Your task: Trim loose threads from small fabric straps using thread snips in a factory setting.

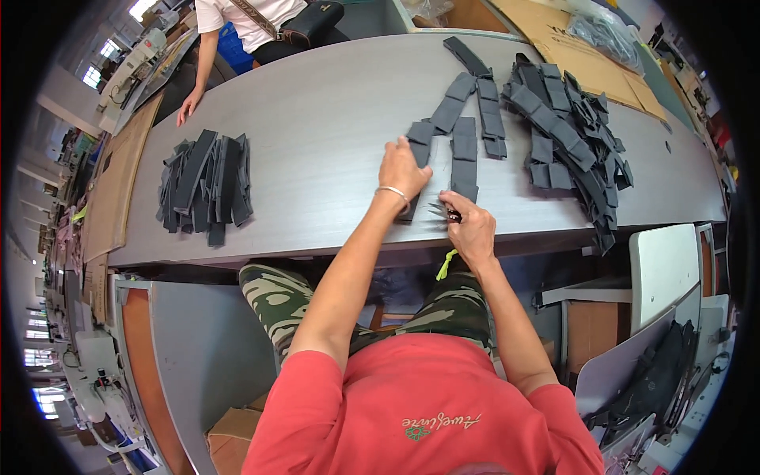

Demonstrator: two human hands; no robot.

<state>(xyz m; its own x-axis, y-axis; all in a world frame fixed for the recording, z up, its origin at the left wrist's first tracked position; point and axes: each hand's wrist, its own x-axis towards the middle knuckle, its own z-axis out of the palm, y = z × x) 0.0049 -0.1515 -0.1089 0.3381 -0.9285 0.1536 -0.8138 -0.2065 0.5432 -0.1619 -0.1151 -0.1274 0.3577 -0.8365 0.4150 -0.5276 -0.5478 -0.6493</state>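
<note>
Right grip (473, 231) closed round snips (453, 214); left grip (402, 171) on grey strip (420, 134), pinch unclear. Blades between grips: slip could nick fabric or fingers.

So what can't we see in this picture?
In the head view:
Pointed metal tool: most of its grip is hidden inside the right hand.
Dark gray strip: its middle is covered by the left hand.
Right-hand pile: its lower pieces are buried under the top ones.
Other person: head cut off by the upper edge.
</note>
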